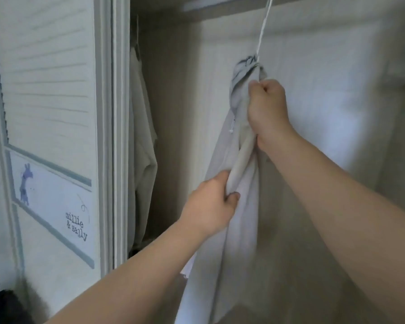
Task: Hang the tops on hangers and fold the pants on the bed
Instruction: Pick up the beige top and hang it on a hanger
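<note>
Grey top (234, 230), white hanger (263, 31): right hand (267, 111) clutches neck, left hand (208, 206) lower fabric; pale garment (143, 141) hangs leftward.

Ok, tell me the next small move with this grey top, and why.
Likely tug the fold down with the left hand to spread the grey top along the hanger. The fabric is bunched in a knot at the hanger's neck, where the right hand grips it, and the left hand already grips a fold lower down.
</note>
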`<state>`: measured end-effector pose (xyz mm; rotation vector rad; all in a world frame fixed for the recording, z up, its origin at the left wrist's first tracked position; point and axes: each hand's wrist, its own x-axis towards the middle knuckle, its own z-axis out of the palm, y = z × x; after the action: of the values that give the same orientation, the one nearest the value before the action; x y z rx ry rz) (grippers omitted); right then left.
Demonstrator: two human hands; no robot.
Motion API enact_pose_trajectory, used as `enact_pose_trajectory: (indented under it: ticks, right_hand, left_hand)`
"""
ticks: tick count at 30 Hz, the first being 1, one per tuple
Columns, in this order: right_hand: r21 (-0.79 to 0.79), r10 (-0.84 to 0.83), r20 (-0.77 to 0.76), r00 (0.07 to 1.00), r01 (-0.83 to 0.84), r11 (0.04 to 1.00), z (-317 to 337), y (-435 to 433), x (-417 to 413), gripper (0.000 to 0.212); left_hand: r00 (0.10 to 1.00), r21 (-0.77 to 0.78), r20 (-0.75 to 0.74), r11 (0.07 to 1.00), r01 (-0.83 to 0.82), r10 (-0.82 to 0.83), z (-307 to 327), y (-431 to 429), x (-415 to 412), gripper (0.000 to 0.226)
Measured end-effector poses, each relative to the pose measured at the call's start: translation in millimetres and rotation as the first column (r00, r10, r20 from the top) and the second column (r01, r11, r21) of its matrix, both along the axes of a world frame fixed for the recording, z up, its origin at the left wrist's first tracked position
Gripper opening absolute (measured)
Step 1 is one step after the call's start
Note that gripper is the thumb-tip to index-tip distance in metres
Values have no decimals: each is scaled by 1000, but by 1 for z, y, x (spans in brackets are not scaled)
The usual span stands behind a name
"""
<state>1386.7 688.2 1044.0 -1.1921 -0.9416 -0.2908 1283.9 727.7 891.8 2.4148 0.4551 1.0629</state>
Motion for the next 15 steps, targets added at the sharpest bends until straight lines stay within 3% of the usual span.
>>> enact_pose_trajectory:
  ticks: [9, 15]
  right_hand:
    - [80, -44, 114, 993, 35, 996, 118, 52, 69, 42]
    - [54, -23, 28, 999, 21, 998, 166, 72, 106, 27]
  left_hand:
    - [987, 171, 121, 977, -127, 107, 105, 81, 45, 25]
    - [985, 308, 107, 938, -160, 133, 156, 97, 58, 4]
